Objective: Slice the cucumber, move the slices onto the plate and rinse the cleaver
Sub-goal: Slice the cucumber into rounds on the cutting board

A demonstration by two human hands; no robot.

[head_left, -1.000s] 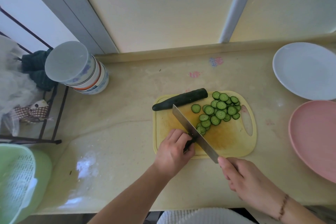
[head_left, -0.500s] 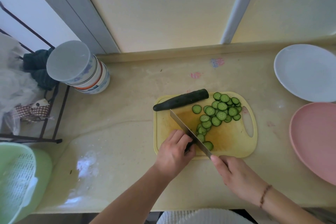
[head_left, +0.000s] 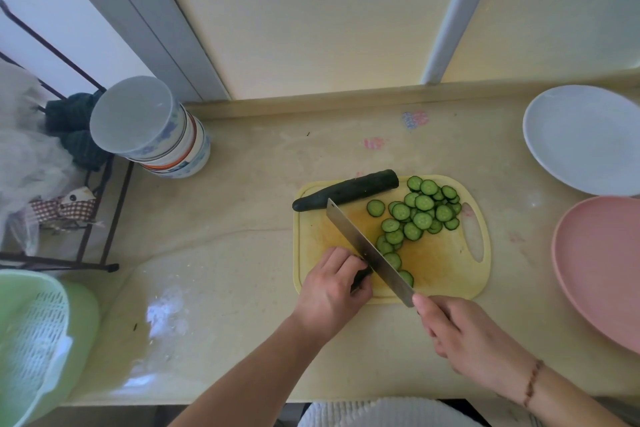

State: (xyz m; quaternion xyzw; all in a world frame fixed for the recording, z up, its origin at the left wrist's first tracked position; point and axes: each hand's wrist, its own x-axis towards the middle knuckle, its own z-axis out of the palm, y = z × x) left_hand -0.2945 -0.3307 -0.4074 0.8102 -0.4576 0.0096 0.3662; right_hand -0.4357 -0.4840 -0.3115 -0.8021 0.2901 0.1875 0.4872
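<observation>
the left hand point(head_left: 330, 291) curls its fingers point(head_left: 341, 262) over a short dark green stub of cucumber point(head_left: 360, 279), pinning it to the pale yellow plastic cutting board point(head_left: 446, 274) near the board's front left corner; only a sliver of the stub shows past the knuckles. just to the right of those knuckles, and touching or nearly touching them, stands the flat steel blade of the cleaver point(head_left: 370, 251). its long axis runs on a diagonal, tip toward the far left, heel toward the near right. the right hand point(head_left: 464, 333) grips the cleaver's handle just off the board's front edge, fingers wrapped round it so the handle itself is hidden.

so the piece being cut lies left of the blade, under the left hand, and the freshly cut round green slices point(head_left: 420, 211) lie right of it, trailing from the blade to a heap at the board's far right. very little stub seems left, so the next cuts look tight against the fingertips.

a second, longer dark green cucumber piece point(head_left: 346, 194) lies uncut along the board's far edge, its long axis nearly left to right. the white round plate point(head_left: 585, 139) and the pink round plate point(head_left: 602, 270) sit to the right of the board, nearer the right hand, with no slices on either yet.
</observation>
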